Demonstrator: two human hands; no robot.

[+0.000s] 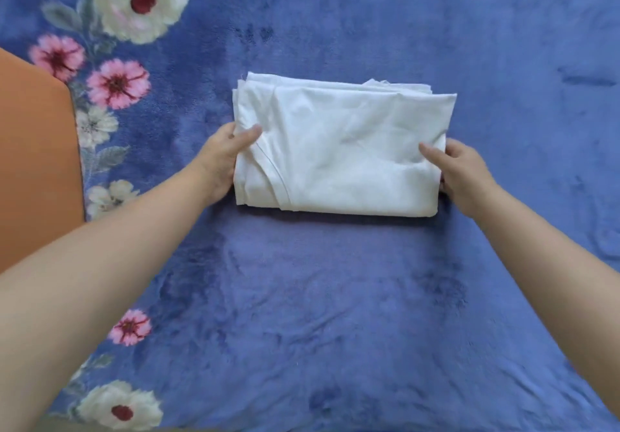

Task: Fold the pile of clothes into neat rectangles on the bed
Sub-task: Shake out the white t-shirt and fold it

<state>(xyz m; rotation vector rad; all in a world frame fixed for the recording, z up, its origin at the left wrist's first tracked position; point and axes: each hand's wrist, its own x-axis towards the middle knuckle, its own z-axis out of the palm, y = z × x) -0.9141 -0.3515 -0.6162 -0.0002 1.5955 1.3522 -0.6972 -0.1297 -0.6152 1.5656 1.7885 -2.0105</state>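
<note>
So there's a white garment (pixel 339 149) folded into a fairly tidy rectangle, lying flat on a fuzzy blue blanket (pixel 335 297) that covers the bed. It sits right between the two hands, both bare arms reaching in from the near edge of the shot.

The left hand (pixel 221 160) is clamped on the left short edge of the fold: thumb on top of the cloth, pointing in toward the middle, and the rest of the fingers tucked under or along the side where I can't really see them. The right hand (pixel 463 173) does the mirror thing on the right short edge, thumb lying on top of the fabric, other fingers curled around the edge and mostly hidden. So both are partly closed, pinching the stacked layers.

Just past the fingertips, on the far edge of the fold, you can see several layers stacked a bit unevenly. A curved seam runs down the cloth just inside the left thumb.

Out beyond the left hand the blanket has a flower print (pixel 117 82), pink and white blooms, and next to the left forearm there's something orange (pixel 37 149), can't tell what.
</note>
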